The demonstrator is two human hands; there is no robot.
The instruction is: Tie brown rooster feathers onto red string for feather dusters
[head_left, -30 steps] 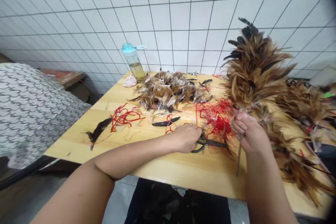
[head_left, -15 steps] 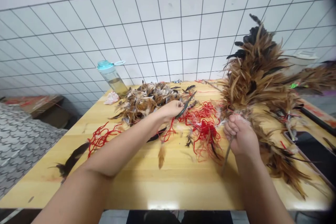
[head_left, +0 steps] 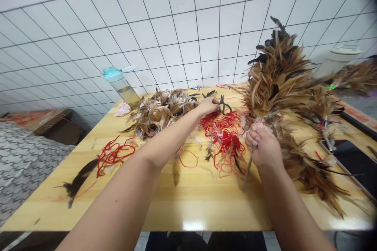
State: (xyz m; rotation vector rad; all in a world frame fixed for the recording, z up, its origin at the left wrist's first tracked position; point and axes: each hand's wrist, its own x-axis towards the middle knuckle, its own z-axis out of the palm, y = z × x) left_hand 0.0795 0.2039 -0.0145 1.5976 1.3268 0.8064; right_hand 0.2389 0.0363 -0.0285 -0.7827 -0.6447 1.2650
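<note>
Scissors (head_left: pixel 222 100) at 3 o'clock of nearer left hand (head_left: pixel 208 106), blades toward 12; grip unclear. Right hand (head_left: pixel 261 142) clenched round duster stick (head_left: pixel 248 171).

From my head, the only camera looks forward and down, fairly near my left hand (head_left: pixel 208 107) and right hand (head_left: pixel 263 144), with the tabletop (head_left: pixel 165 204) towards six o'clock, the tiled wall (head_left: pixel 188 35) at twelve.

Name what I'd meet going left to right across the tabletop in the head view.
Single dark feather → small red string tangle → loose feather pile → scissors → tall feather bundle → dark-screened device.
</note>
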